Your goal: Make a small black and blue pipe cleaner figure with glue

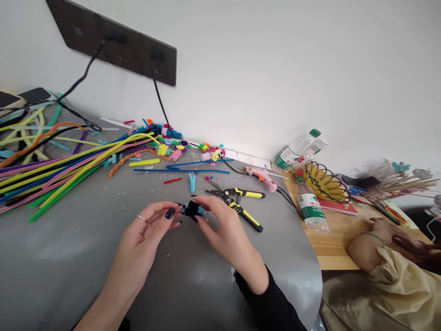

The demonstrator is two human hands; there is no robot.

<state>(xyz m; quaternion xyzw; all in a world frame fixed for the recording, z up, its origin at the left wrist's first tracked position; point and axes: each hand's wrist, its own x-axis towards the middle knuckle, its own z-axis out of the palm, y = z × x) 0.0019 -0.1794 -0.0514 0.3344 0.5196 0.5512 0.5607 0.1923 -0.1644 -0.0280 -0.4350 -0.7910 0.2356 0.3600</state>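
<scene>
Between my two hands, above the grey tabletop (82,257), is a small fuzzy black and blue pipe-cleaner piece (192,209). My left hand (150,230) pinches its left side, a ring on one finger and dark polish on the nails. From the right, my right hand (222,225) grips the piece between thumb and fingers, which partly cover it. Just beyond the right hand lie yellow-and-black wire pliers (246,216), handles spread. A short folded light-blue pipe cleaner (192,182) and a red strip (173,180) rest behind the held piece.
Long colourful pipe cleaners (69,172) pile up at left. Small pipe-cleaner figures (213,154) line the wall. A pink glue gun (263,177) with a cord lies right of centre. Plastic bottles (312,207) and a wire basket (327,181) stand near another person's arm (368,248).
</scene>
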